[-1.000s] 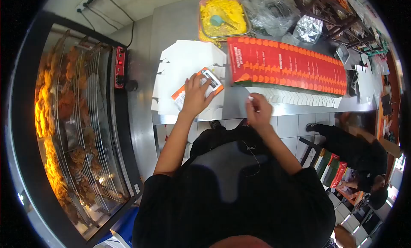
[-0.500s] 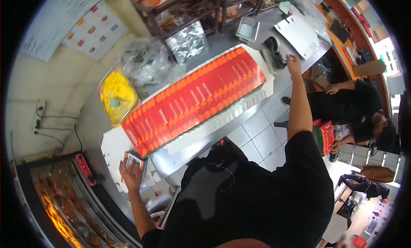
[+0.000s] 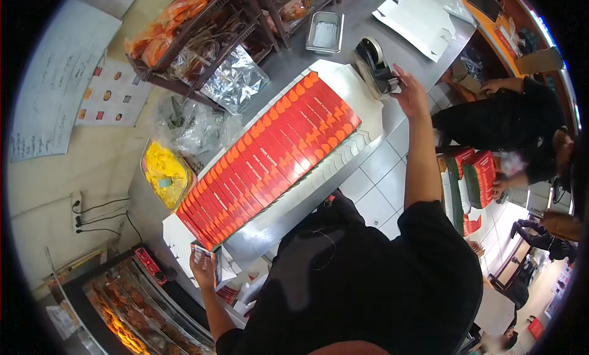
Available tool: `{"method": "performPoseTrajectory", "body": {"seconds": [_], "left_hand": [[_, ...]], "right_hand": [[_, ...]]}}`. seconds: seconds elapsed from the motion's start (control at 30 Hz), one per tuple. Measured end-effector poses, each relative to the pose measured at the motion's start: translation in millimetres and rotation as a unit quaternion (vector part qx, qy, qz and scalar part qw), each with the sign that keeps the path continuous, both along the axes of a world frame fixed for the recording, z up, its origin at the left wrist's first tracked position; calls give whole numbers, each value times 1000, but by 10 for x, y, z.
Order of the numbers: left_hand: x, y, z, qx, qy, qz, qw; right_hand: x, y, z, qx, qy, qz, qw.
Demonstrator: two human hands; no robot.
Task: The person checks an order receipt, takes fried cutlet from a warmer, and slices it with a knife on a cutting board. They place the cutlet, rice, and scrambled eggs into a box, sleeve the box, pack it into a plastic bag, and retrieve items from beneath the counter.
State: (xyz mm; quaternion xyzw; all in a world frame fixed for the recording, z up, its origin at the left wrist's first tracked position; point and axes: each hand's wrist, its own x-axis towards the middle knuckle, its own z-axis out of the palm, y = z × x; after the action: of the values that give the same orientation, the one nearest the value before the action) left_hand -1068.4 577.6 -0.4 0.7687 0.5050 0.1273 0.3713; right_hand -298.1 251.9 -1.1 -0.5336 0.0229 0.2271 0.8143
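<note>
At the black tape dispenser (image 3: 373,64) on the steel counter, my right hand (image 3: 410,91) has its fingers at the cutting end, partly spread; whether tape is between them is too small to tell. My left hand (image 3: 202,269) is at the lower left, its fingers on the small orange and white box (image 3: 215,263) by the white cardboard (image 3: 178,238). Between my hands lies a long overlapping row of red and orange printed boxes (image 3: 270,159) with white flaps along the front edge.
Behind the row are a tray of yellow food (image 3: 164,171), plastic bags (image 3: 190,128), foil (image 3: 236,79), a dark rack (image 3: 184,54) and a metal pan (image 3: 325,33). A heated display (image 3: 132,300) stands lower left. A co-worker (image 3: 503,119) is at the right beside red boxes.
The view has swung to the right. My right hand has gone from near the counter's front edge to the tape dispenser. My left hand has stayed at the small box.
</note>
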Motion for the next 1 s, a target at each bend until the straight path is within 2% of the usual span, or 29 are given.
{"method": "performPoseTrajectory", "body": {"seconds": [0.03,0.13,0.23,0.27,0.3,0.33,0.37,0.4,0.43,0.47,0.5,0.53,0.6,0.67,0.73,0.8,0.83,0.9,1.0], "left_hand": [[45,-31,26,10,7,-4,1000],[211,-120,217,95,95,-61,989],[55,-31,127,173,108,-139,969],[-126,47,-75,110,75,-87,987],[9,-80,-38,4,-45,22,999],[12,-22,-101,-158,-219,93,958],[4,24,-158,-291,-381,188,857],[21,23,-148,-260,-312,156,900],[37,12,-137,-224,-238,123,937],[57,-4,-130,-185,-165,90,964],[-30,26,-78,33,-11,-82,996],[-105,63,-27,304,131,-175,927],[-176,33,-20,276,107,-124,947],[-204,14,42,257,102,-131,952],[-338,7,30,255,87,-146,952],[-507,-22,81,253,61,-163,952],[-605,-31,98,252,50,-172,951],[-820,-66,133,231,31,-179,956],[-1028,-88,125,217,-9,-174,960]], "right_hand": [[-126,16,19,71,-19,-63,995],[-364,18,-493,-27,3,-172,985],[-361,4,-804,-258,-211,-208,920],[-272,-73,-950,-529,-209,-215,794],[-370,-123,-854,-584,-197,-210,759],[-456,-132,-754,-634,-192,-197,722],[-503,-235,-759,-562,-253,-210,759],[-554,-353,-765,-484,-311,-212,790],[-484,-457,-954,-287,-345,-199,871],[-947,-137,-340,-313,-340,-194,865],[-1219,30,-75,-331,-288,-163,884],[-1518,207,92,-308,-326,-102,888],[-2220,702,430,-243,-359,31,901],[-3048,1065,852,-174,-340,171,908],[-3963,1493,1040,-82,-306,281,906],[-4580,1797,1009,-97,-310,502,801],[-4985,1986,1037,-54,-328,551,765],[-5625,2289,839,-61,-263,642,717],[-6166,2556,334,-72,-254,676,688]]}}
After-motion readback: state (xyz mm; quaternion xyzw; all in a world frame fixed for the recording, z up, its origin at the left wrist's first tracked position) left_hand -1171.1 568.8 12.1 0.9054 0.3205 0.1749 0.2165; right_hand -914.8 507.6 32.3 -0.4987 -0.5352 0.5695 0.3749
